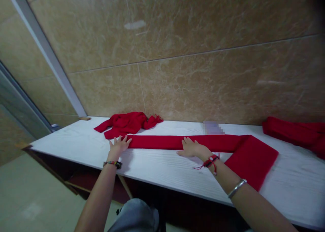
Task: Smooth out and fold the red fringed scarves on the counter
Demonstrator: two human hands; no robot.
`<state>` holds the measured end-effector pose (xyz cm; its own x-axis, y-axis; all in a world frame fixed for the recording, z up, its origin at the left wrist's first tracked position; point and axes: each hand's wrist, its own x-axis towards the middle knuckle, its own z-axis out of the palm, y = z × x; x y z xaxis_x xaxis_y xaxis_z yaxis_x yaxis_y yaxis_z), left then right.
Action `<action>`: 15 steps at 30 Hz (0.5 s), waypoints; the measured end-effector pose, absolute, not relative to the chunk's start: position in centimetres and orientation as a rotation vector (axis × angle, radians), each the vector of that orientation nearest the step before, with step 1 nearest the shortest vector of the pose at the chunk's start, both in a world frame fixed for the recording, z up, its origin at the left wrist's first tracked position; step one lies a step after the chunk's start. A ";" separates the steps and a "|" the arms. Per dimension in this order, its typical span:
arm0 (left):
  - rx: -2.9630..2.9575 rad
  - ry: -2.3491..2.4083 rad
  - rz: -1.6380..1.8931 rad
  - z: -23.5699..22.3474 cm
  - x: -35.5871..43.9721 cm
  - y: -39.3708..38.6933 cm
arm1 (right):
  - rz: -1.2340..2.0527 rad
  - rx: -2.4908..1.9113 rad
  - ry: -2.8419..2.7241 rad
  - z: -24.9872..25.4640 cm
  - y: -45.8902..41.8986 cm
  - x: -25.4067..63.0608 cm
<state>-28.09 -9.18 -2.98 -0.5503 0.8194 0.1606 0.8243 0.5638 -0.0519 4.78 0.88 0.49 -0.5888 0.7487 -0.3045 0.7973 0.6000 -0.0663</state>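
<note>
A long red scarf (157, 142) lies on the white tabletop (152, 161), folded into a narrow flat strip. Toward the right the strip widens into a broad panel (254, 161) that slants to the table's front edge. At the strip's left end rests my left hand (120, 146), fingers spread and fingertips on the cloth. My right hand (190, 147) lies flat on the strip near its middle, fingers stretched out. Neither hand grips the fabric.
A crumpled red scarf (129, 122) with a fringe lies behind my left hand. More folded red cloth (291, 130) sits at the back right. A blurred pale item (212, 127) stands by the tiled wall (203, 83). Dark open shelving (83, 177) is under the tabletop.
</note>
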 end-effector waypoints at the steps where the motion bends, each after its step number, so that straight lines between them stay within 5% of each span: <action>1: -1.330 -2.641 -0.065 -2.7 -27.9 -9.2 | -0.279 1.267 2.633 0.7 0.5 3.9; 10: -1.936 -2.348 -0.053 -0.7 -24.6 -7.3 | -0.394 1.075 3.049 -1.9 -1.9 -4.1; 15: -1.639 -2.512 -0.009 -0.7 -28.8 -11.3 | -0.412 1.014 2.997 -2.7 -1.4 -4.3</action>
